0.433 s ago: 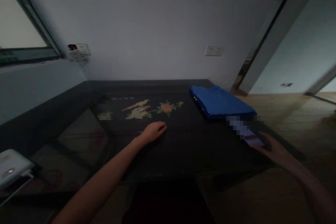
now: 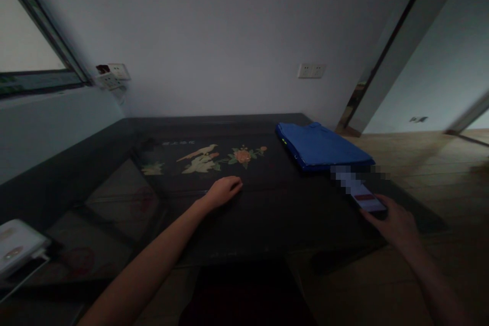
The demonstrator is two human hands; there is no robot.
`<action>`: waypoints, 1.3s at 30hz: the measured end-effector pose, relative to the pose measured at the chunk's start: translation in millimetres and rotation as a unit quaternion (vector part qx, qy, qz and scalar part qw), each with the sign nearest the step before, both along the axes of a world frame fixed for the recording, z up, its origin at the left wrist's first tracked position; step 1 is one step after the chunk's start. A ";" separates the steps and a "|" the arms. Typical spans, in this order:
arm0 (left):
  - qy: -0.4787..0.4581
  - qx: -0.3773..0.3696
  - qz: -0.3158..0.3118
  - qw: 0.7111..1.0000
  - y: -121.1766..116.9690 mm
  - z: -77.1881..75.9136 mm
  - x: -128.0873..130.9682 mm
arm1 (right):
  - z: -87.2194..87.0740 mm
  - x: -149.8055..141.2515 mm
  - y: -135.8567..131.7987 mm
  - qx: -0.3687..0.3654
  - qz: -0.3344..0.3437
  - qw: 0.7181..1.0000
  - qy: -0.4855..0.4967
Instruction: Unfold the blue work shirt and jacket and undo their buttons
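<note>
My left hand (image 2: 224, 190) rests palm down on the dark table (image 2: 267, 214), fingers loosely curled, holding nothing, just in front of a painted bird and flower design (image 2: 208, 159). My right hand (image 2: 393, 221) is at the table's right edge, fingers touching the near end of a lit phone (image 2: 362, 194) that lies on the table. A folded blue garment (image 2: 323, 146) lies just behind the phone.
A white device (image 2: 17, 247) with a cable sits at the near left. Wall sockets (image 2: 311, 70) are on the back wall, and more sockets (image 2: 112, 75) hang by the window at left. Wooden floor and a doorway open to the right.
My right hand has shifted slightly forward toward the phone's near end. The left hand has stayed where it was.
</note>
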State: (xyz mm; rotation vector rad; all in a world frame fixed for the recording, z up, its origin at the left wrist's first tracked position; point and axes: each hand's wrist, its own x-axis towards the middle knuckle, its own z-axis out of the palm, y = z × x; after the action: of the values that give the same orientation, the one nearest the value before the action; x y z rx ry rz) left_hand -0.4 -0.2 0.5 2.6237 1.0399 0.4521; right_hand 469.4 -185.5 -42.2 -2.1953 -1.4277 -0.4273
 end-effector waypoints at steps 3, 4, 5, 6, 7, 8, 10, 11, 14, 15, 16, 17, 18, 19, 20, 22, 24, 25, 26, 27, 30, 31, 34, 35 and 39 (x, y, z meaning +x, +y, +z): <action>0.001 -0.003 0.002 1.000 -0.7 1.1 0.3 | -0.7 3.4 0.6 -0.013 0.016 1.000 0.009; 0.001 -0.005 0.003 1.000 -0.9 1.4 0.3 | -1.0 4.6 0.6 -0.012 0.018 1.000 0.013; 0.001 -0.006 0.003 1.000 -1.1 1.7 0.2 | -1.0 5.2 0.4 -0.012 0.019 1.000 0.015; 0.000 -0.007 0.002 1.000 -1.3 1.8 0.1 | -0.6 4.9 -0.1 -0.015 0.019 1.000 0.013; -0.001 -0.007 0.002 1.000 -1.3 1.9 0.0 | 0.7 3.5 -0.6 -0.017 0.018 1.000 0.008; -0.001 -0.006 0.002 1.000 -1.3 1.8 -0.1 | 2.8 0.7 -1.0 -0.017 0.014 1.000 -0.001; -0.001 -0.003 0.001 1.000 -1.2 1.4 -0.2 | 9.9 -9.2 0.6 0.003 -0.001 1.000 -0.024; -0.001 -0.002 0.000 1.000 -1.0 1.1 -0.2 | 14.8 -16.3 3.7 0.018 -0.004 0.999 -0.032; 0.001 -0.001 -0.001 1.000 -0.5 0.1 -0.2 | 32.2 -43.4 27.7 0.048 0.046 0.997 -0.027; 0.001 -0.002 0.000 1.000 -0.4 -0.1 -0.2 | 38.3 -53.5 41.2 0.046 0.077 0.996 -0.020; 0.002 -0.003 0.001 1.000 -0.4 -0.1 -0.3 | 44.3 -63.6 57.2 0.035 0.111 0.993 -0.014; 0.003 -0.005 0.003 1.000 -0.5 0.2 -0.3 | 50.2 -73.4 75.0 0.019 0.141 0.990 -0.012; 0.003 -0.006 0.005 1.000 -0.7 0.7 -0.3 | 55.8 -82.6 94.0 0.004 0.153 0.988 -0.013; 0.005 -0.008 0.005 1.000 -1.1 1.4 -0.2 | 61.1 -91.0 113.4 -0.010 0.149 0.989 -0.013; 0.008 -0.010 0.005 1.000 -1.5 2.4 -0.1 | 65.9 -98.4 132.3 -0.029 0.133 0.991 -0.013; 0.013 -0.012 0.002 1.000 -2.4 4.4 0.1 | 73.2 -109.5 165.4 -0.077 0.083 0.994 -0.007; 0.015 -0.012 -0.001 1.000 -2.9 5.5 0.3 | 76.1 -114.6 189.1 -0.139 0.032 0.990 0.018; 0.015 -0.011 -0.001 1.000 -2.9 5.5 0.3 | 75.7 -114.8 196.9 -0.167 0.013 0.985 0.033; 0.015 -0.009 0.000 1.000 -2.6 5.1 0.2 | 74.4 -113.4 202.3 -0.188 0.000 0.981 0.048; 0.015 -0.007 0.001 1.000 -2.2 4.5 0.1 | 72.2 -110.9 205.5 -0.199 -0.006 0.978 0.061; 0.011 -0.005 0.000 1.000 -0.9 2.5 -0.1 | 63.6 -99.6 206.8 -0.177 -0.010 0.980 0.091; 0.011 -0.004 -0.001 1.000 -0.6 2.1 0.0 | 61.0 -96.1 206.1 -0.163 -0.008 0.982 0.096; 0.016 -0.005 -0.001 1.000 -0.1 2.1 0.4 | 55.8 -90.0 204.8 -0.135 -0.008 0.986 0.097; 0.017 -0.005 0.000 1.000 0.0 2.3 0.5 | 55.2 -89.4 205.0 -0.130 -0.008 0.987 0.094; 0.017 -0.008 -0.002 1.000 0.7 1.9 0.5 | 54.6 -88.5 208.2 -0.103 -0.008 0.991 0.090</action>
State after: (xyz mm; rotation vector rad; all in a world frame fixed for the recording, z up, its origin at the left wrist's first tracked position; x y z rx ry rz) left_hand 0.1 0.5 2.4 2.6283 1.0451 0.3979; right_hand 380.9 22.7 12.4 -2.3410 -1.4090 -0.0852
